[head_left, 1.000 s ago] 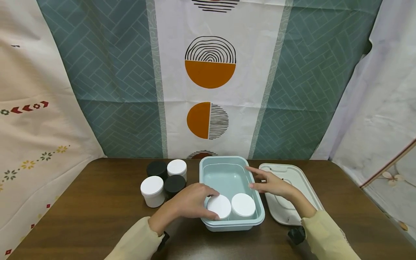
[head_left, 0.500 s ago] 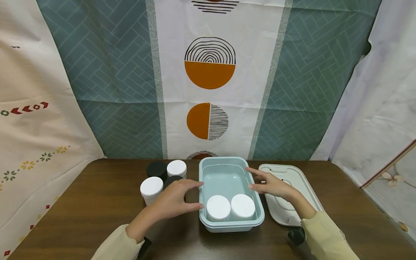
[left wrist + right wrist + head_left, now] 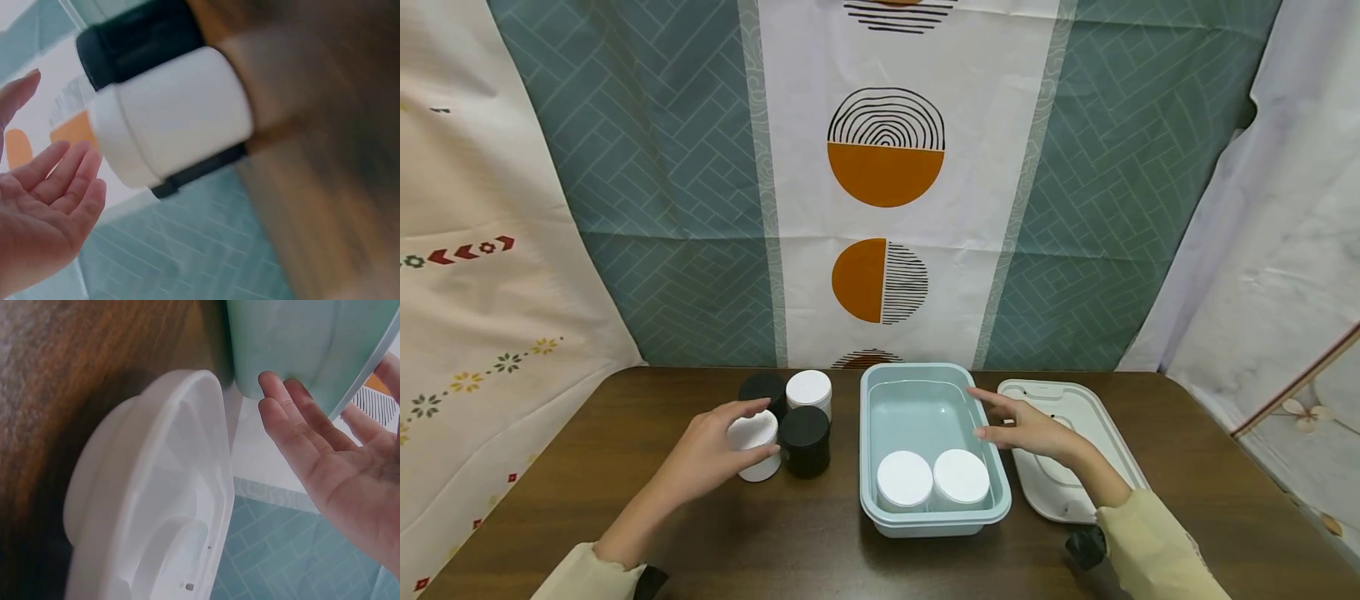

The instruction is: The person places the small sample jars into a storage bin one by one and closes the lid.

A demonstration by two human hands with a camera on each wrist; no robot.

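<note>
My left hand (image 3: 702, 457) reaches over a white lidded jar (image 3: 755, 432), thumb and fingers spread on either side of its top. In the left wrist view a gap shows between those fingers and the white jar (image 3: 178, 115). Close to it stand a black jar (image 3: 806, 442), a second black one behind, and another white jar (image 3: 809, 390). My right hand (image 3: 1030, 429) is at the right rim of a pale blue plastic bin (image 3: 867, 417), fingers extended along its outer side. Two white-lidded jars (image 3: 905, 478) sit side by side at the bin's near end.
A white plastic lid (image 3: 1108, 450) lies on the brown wooden table (image 3: 842, 567) to the right of the bin, beneath my right forearm. Patterned cloth (image 3: 700, 208) hangs behind the table's far edge and along both sides.
My left hand has let go of the left jar in the bin and moved left to the jar group. The right hand stays at the bin's rim.
</note>
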